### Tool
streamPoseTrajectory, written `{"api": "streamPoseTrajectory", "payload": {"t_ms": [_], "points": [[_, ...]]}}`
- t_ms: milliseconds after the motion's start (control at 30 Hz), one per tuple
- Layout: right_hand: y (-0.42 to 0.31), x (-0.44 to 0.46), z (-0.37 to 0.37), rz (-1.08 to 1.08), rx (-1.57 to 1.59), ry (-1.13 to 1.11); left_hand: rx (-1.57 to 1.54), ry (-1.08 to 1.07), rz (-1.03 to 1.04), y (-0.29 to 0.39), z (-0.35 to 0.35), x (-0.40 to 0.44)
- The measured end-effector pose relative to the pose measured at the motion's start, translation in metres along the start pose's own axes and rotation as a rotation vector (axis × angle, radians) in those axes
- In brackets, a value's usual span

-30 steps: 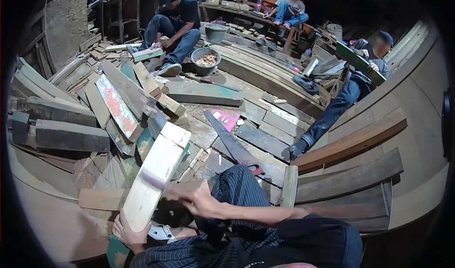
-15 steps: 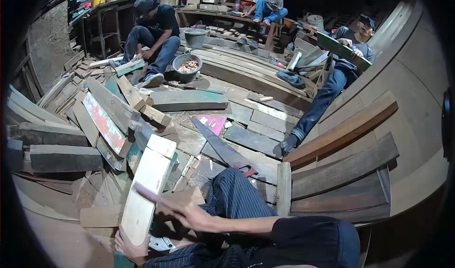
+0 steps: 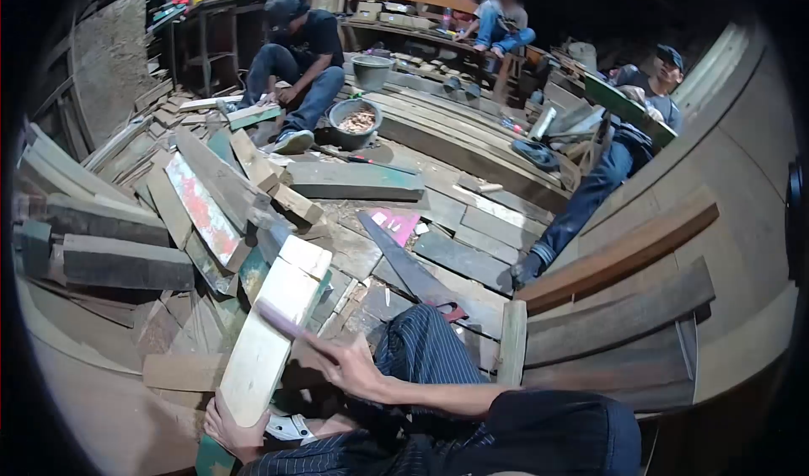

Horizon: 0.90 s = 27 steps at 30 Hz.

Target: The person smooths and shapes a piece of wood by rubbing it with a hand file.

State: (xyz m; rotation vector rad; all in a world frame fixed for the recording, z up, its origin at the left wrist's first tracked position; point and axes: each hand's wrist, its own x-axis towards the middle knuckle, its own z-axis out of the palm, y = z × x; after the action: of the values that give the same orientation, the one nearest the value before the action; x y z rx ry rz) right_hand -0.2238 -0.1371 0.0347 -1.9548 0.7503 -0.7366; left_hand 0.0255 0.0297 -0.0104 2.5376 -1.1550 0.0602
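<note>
A pale, smooth wooden block (image 3: 255, 373) slants away from my lap, and a line crosses it near its far end. My left hand (image 3: 232, 430) wraps around the near end of this block. In my right hand (image 3: 352, 368) is a narrow, flat purplish-brown tool (image 3: 280, 318), lying across the upper face of the block. The tool is blurred, so its exact kind is not plain. Beyond my knee, a handsaw (image 3: 404, 265) with a red handle rests on the floor planks. A pink piece with white marks (image 3: 394, 223) lies beside its blade.
Scrap timber (image 3: 202, 202) is heaped on the left, near a thick plank (image 3: 354, 181). Long boards (image 3: 619, 307) lean at right. One person (image 3: 299, 72) sits beside a bucket of wood chips (image 3: 356, 120); another (image 3: 645, 97) holds a green board, and a third (image 3: 501, 25) sits on a bench.
The whole view has shifted, so the surroundings appear slightly farther right and lower. My right hand and the tool have moved a little toward the far end of the block. My left hand keeps its hold.
</note>
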Motion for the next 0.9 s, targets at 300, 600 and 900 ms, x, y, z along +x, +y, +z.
{"api": "streamPoseTrajectory", "payload": {"t_ms": [300,600,900], "points": [[-0.006,-0.009,0.009,-0.01,0.073,0.094,-0.007,0.034,0.026,0.001,0.0,-0.001],[0.019,-0.001,0.009,-0.317,-0.103,-0.082,-0.012,0.011,0.014,-0.002,0.001,0.001],[-0.009,-0.007,-0.013,-0.212,-0.059,-0.11,-0.023,0.0,0.021,0.0,-0.001,0.002]]}}
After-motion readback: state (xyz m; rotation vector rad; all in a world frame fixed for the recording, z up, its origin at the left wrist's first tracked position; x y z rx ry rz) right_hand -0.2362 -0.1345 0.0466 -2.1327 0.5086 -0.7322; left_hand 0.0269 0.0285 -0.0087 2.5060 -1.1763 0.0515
